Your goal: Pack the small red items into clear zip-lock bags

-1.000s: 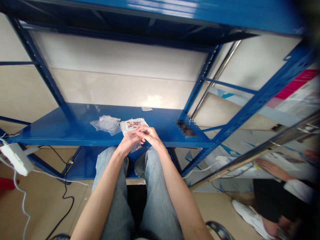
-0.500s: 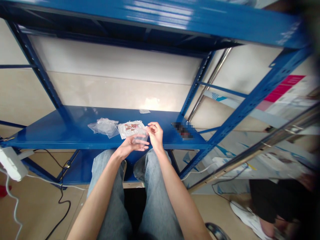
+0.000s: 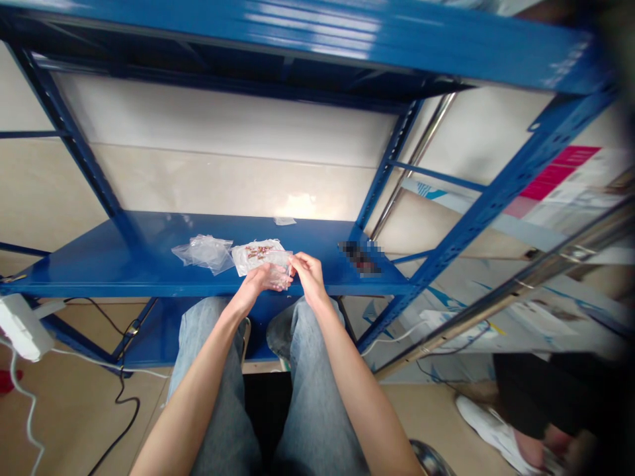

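A small clear plastic bag (image 3: pixel 280 259) is held above the front edge of the blue shelf. My left hand (image 3: pixel 262 277) supports it from the left, with the fingers curled behind and seen through the film. At the bag's right edge, my right hand (image 3: pixel 308 272) pinches it between thumb and fingers. Just behind my hands lies a white plastic bag (image 3: pixel 242 262) with small reddish-brown pieces (image 3: pixel 258 252) on it, too small to name. To its left is a loose pile of clear plastic bags (image 3: pixel 206 252).
The blue shelf (image 3: pixel 143 264) has an upper beam (image 3: pixel 307 33) overhead and an upright post (image 3: pixel 496 185) on the right. A flat clear piece (image 3: pixel 284 221) lies at the back. A pixelated dark object (image 3: pixel 360 258) sits at right. Another person's white shoe (image 3: pixel 489 426) shows lower right.
The fingers of my left hand have closed in behind the clear bag. My right hand has lowered slightly, its fingers folding onto the bag's edge.
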A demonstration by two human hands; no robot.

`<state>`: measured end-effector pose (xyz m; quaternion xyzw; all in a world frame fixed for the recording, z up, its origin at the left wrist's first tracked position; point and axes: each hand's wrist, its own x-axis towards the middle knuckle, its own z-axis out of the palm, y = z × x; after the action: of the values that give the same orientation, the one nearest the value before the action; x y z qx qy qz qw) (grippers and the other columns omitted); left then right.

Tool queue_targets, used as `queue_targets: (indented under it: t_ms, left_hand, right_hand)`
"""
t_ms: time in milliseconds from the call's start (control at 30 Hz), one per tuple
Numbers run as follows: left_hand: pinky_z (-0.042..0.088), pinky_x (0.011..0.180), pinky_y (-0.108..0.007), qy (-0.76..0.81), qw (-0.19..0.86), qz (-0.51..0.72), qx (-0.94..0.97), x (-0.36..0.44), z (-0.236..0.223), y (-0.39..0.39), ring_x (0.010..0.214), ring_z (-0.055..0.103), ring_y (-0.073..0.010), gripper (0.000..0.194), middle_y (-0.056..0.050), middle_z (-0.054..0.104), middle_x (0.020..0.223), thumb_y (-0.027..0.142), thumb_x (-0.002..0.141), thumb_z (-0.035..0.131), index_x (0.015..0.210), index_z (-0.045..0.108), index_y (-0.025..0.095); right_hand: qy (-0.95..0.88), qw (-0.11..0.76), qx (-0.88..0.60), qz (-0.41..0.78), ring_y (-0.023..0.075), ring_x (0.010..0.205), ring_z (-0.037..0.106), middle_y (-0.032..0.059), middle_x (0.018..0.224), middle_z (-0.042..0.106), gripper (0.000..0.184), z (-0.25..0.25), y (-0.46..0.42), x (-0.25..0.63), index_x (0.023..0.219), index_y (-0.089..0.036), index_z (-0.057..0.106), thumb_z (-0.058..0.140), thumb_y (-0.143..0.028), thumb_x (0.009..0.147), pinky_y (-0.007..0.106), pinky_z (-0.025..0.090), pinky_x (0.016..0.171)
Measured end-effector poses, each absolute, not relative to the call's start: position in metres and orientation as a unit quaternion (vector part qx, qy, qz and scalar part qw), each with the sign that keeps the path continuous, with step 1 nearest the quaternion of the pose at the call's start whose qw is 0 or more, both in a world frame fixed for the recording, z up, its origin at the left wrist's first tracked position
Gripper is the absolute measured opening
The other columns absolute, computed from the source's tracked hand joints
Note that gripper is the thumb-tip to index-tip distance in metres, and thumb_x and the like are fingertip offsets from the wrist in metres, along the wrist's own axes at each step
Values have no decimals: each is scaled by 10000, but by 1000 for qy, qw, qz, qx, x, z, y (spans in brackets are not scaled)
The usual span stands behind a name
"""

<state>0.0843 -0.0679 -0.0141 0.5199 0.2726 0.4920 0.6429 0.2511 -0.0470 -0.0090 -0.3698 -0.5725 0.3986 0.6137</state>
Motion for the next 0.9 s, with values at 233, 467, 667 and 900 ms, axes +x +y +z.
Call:
queue_targets:
  t_ms: [233, 467, 667, 900]
  left_hand:
    - [506, 612, -260, 336, 521, 585, 522, 83, -17, -67, 668, 684, -173, 398, -79, 753, 813, 551, 821, 726, 828, 689, 156]
    - [502, 568, -249, 348, 506, 589, 525, 87, -19, -67, 606, 652, -150, 416, -66, 724, 733, 557, 837, 711, 779, 686, 145]
    - [502, 559, -240, 357, 452, 653, 491, 91, -26, -65, 600, 660, -150, 388, -42, 708, 708, 542, 812, 736, 792, 685, 158]
    - [493, 571, -247, 341, 449, 673, 478, 97, -23, -68, 577, 644, -149, 358, -35, 696, 675, 509, 862, 685, 774, 665, 163]
  right_hand:
    - [-589, 599, -359, 407, 133, 571, 490, -22, 605, 544, 350, -9, -54, 255, 680, -205, 592, 673, -488, 870, 260, 387, 577]
    - [-595, 592, -352, 415, 129, 572, 489, -24, 624, 553, 308, -9, -58, 255, 740, -205, 620, 654, -470, 894, 258, 382, 571]
    - [-597, 573, -346, 442, 115, 564, 494, -21, 653, 568, 334, -11, -58, 250, 766, -202, 601, 648, -505, 898, 241, 378, 540]
    - [-587, 556, -343, 478, 100, 526, 473, -17, 645, 569, 324, -9, -66, 245, 786, -194, 627, 666, -503, 873, 227, 310, 469]
